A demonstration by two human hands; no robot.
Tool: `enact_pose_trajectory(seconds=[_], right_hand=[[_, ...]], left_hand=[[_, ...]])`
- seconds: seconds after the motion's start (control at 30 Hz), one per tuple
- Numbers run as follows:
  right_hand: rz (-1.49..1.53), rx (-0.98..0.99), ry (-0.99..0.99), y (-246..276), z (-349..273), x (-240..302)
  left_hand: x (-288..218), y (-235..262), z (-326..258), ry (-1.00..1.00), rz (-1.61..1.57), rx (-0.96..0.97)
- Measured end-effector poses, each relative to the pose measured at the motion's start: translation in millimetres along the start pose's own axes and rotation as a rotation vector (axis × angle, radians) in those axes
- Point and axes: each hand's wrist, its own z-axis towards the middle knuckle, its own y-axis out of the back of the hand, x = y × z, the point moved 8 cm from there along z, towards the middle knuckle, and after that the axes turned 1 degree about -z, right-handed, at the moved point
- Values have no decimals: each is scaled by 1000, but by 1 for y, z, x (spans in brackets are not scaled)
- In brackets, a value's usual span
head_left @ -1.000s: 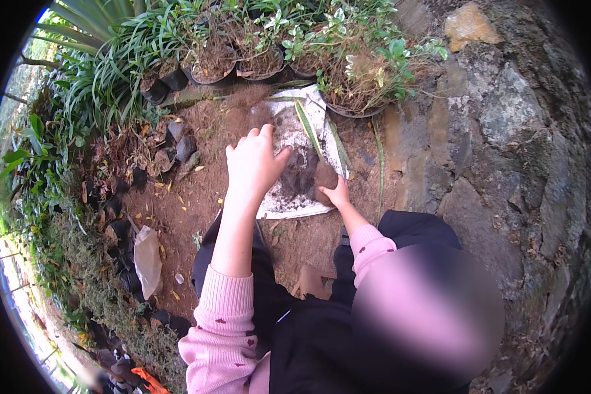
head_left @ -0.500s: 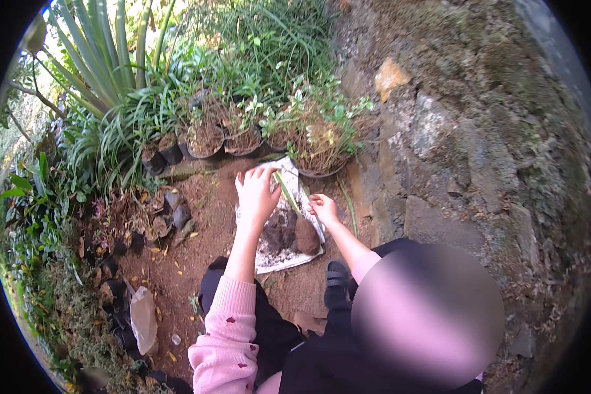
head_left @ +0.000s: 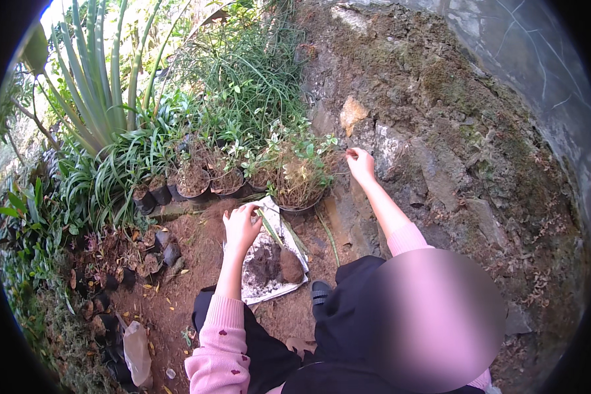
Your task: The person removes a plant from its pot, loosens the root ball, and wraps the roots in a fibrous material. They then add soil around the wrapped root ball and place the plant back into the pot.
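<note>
At the upper left of a white sheet (head_left: 276, 293), my left hand (head_left: 240, 230) has its fingers curled in at the tip of a long green leaf (head_left: 269, 226) and appears to pinch it. That leaf runs down toward a brown, fibrous oval clump (head_left: 291, 266) lying on the sheet. Beside the clump is a heap of dark loose soil (head_left: 264, 264). Raised far out to the right, in front of the stone wall, my right hand (head_left: 362, 165) is closed in a pinch. What its fingertips hold is too fine to make out.
Potted plants (head_left: 299, 187) line the back of the sheet. A rough stone wall (head_left: 433, 157) rises on the right. Small black pots and stones (head_left: 171, 254) lie at left, with a pale plastic bag (head_left: 136, 353) on the soil. My sandalled foot (head_left: 320, 293) is near the sheet's corner.
My right hand has swung up and right, from above the sheet to the stone wall. My left hand stays by the leaf's tip. The whole view has shifted.
</note>
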Motion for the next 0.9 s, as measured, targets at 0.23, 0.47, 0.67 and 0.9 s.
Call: enact_pose_trajectory(seconds=[0.23,0.47,0.67,0.9], right_hand=[[-21,43,-71,-33,49,-11],[-78,-29,-106,-59,79,-33],[107,100,-165,-63,93,-38],[502,108,-179,-32,85,-1]], left_hand=[[9,-3,8,43,11,41],[13,-14,22,11,49,73],[20,-13,26,48,27,105],[20,-3,21,69,43,96]])
